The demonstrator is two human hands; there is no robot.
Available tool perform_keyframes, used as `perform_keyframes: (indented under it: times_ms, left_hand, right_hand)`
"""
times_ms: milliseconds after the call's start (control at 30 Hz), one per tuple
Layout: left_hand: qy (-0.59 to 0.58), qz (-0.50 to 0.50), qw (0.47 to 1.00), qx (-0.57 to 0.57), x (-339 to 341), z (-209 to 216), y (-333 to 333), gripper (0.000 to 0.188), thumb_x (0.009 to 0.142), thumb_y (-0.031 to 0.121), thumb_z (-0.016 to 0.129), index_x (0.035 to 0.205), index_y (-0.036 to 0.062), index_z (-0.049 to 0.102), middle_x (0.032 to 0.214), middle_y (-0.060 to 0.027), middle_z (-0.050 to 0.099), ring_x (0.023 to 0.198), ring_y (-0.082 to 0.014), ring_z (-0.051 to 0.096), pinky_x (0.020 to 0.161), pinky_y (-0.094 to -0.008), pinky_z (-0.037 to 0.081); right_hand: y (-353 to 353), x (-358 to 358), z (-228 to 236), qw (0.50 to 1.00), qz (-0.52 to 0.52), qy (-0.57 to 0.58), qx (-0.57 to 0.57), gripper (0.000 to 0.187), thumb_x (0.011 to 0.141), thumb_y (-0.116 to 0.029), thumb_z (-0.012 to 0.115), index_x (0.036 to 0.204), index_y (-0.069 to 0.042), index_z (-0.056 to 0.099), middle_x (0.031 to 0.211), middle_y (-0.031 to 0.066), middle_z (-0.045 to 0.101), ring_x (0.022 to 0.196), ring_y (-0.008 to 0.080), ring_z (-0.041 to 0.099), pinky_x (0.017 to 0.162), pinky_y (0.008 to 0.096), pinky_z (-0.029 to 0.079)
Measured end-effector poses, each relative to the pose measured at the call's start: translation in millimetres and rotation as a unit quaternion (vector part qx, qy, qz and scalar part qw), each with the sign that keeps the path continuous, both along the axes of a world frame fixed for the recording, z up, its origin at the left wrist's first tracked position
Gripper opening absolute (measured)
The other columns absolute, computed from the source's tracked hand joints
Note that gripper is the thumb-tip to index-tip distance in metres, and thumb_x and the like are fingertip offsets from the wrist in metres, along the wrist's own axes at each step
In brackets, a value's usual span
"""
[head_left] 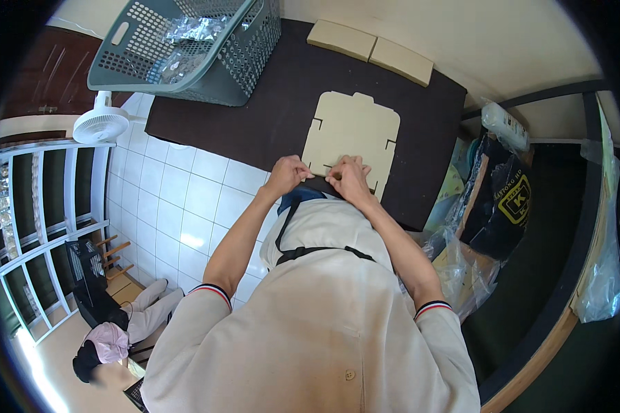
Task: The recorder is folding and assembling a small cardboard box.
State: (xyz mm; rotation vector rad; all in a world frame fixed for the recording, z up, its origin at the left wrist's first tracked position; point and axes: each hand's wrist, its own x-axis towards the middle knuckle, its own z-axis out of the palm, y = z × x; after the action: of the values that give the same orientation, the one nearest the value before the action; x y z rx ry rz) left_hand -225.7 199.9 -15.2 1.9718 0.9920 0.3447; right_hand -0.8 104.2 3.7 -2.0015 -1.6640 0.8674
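Note:
A flat die-cut cardboard box blank [353,127], tan with slots and tabs, lies on the dark brown table in front of me. My left hand [288,175] pinches its near left corner, fingers pressed together at the edge. At the near edge, right of the middle, my right hand [350,177] has its fingers curled around the cardboard. The near flap is partly hidden by my hands and body.
A grey-green plastic basket [220,76] with clear packets stands at the table's far left. Two folded cardboard boxes [370,51] lie along the back edge. Plastic bags and a black sack [503,206] are at right. A white fan [100,126] and a seated person [110,341] are at left.

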Motion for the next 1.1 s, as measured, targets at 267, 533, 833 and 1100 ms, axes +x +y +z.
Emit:
perform_keyframes:
  times_ms: [267,533,833,1100]
  left_hand:
    - [-0.046,-0.029,0.993,0.105,-3.4,-1.2,-13.6,0.013,0.088,0.009,0.080,0.100,0.0050,0.083,0.084,-0.0136,0.066,0.074,-0.0316,0.065,0.069,-0.0416,0.053]
    - [-0.076,0.084,0.990,0.078,4.1,-13.0,-27.7,0.013,0.088,0.014,0.084,0.093,0.0017,0.082,0.073,-0.0146,0.064,0.062,-0.0275,0.059,0.060,-0.0382,0.048]
    - [0.065,0.186,0.980,0.036,24.8,-15.5,-23.4,0.027,0.083,0.028,0.088,0.081,0.0015,0.081,0.075,-0.0177,0.069,0.072,-0.0355,0.070,0.067,-0.0460,0.053]
    - [0.088,0.235,0.968,-0.019,35.8,-14.9,-21.1,0.026,0.078,0.028,0.091,0.080,0.0039,0.082,0.082,-0.0140,0.074,0.077,-0.0338,0.072,0.073,-0.0455,0.056]
  right_hand:
    - [-0.5,-3.6,-3.4,0.998,0.054,0.019,0.024,0.012,0.081,-0.018,0.086,0.090,-0.010,0.083,0.096,0.0055,0.071,0.114,0.0312,0.053,0.093,0.0517,0.033]
    - [4.9,-3.9,-18.0,1.000,-0.016,-0.002,0.010,0.011,0.078,-0.017,0.088,0.085,-0.011,0.083,0.085,0.0041,0.074,0.108,0.0296,0.056,0.092,0.0519,0.032]
    - [10.6,-5.1,-21.8,0.997,-0.081,0.008,-0.002,0.021,0.068,-0.019,0.095,0.079,-0.011,0.079,0.076,0.0008,0.073,0.099,0.0264,0.061,0.090,0.0508,0.037]
    - [17.4,3.3,-25.9,0.987,-0.152,0.004,0.050,0.040,0.061,-0.025,0.102,0.068,-0.006,0.067,0.073,0.0057,0.068,0.078,0.0290,0.067,0.076,0.0463,0.045]
